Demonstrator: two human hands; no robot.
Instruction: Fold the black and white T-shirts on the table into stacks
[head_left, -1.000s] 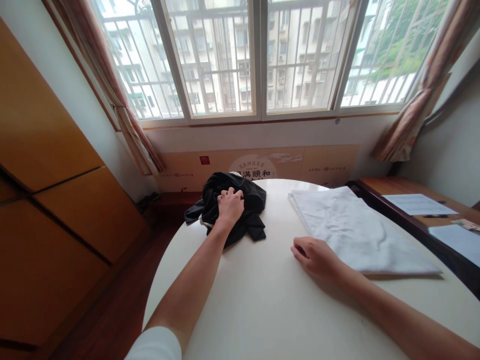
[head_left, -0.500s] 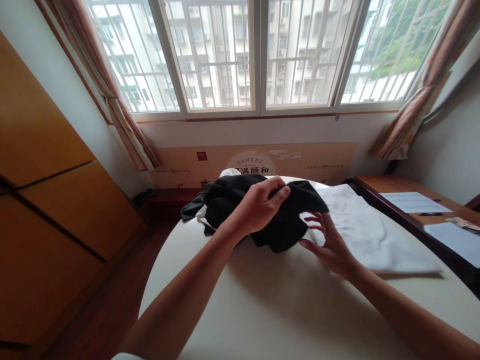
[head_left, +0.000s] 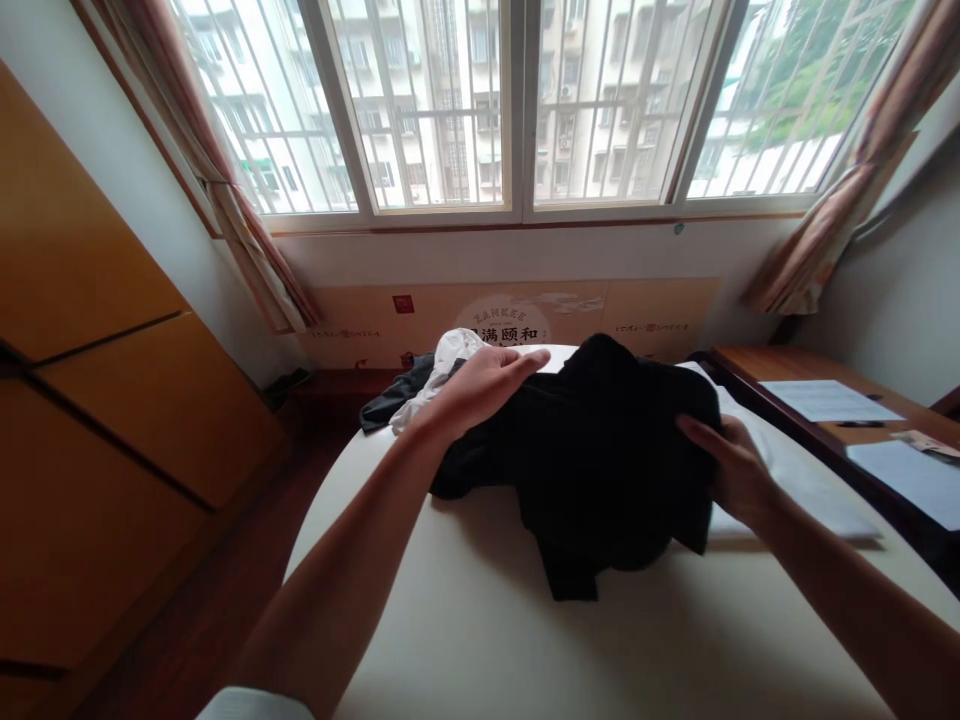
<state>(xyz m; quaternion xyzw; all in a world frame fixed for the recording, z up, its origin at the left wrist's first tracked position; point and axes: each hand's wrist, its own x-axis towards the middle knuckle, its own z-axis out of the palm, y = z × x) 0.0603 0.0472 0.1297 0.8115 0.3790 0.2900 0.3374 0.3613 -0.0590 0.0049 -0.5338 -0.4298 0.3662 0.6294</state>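
Note:
A black cloth garment (head_left: pixel 600 460) hangs spread and crumpled over the round cream table (head_left: pixel 525 620), lifted between my hands. My left hand (head_left: pixel 487 385) lies across its upper left edge, and my right hand (head_left: pixel 735 470) grips its right edge. Under the right side of the garment lies a folded white cloth (head_left: pixel 802 485), mostly covered. Beyond my left hand, a crumpled white fabric (head_left: pixel 450 360) sits against a dark piece of cloth (head_left: pixel 397 395) at the far rim of the table.
A wooden desk (head_left: pixel 795 365) with white papers (head_left: pixel 829 400) and a pen (head_left: pixel 862 424) stands to the right of the table. Orange-brown wardrobe doors (head_left: pixel 97 330) fill the left side. A barred window (head_left: pixel 517 110) lies ahead.
The black garment has risen from a bunched heap and opened wide, now covering much of the white cloth. My right hand has taken its right edge. White and dark fabric shows behind.

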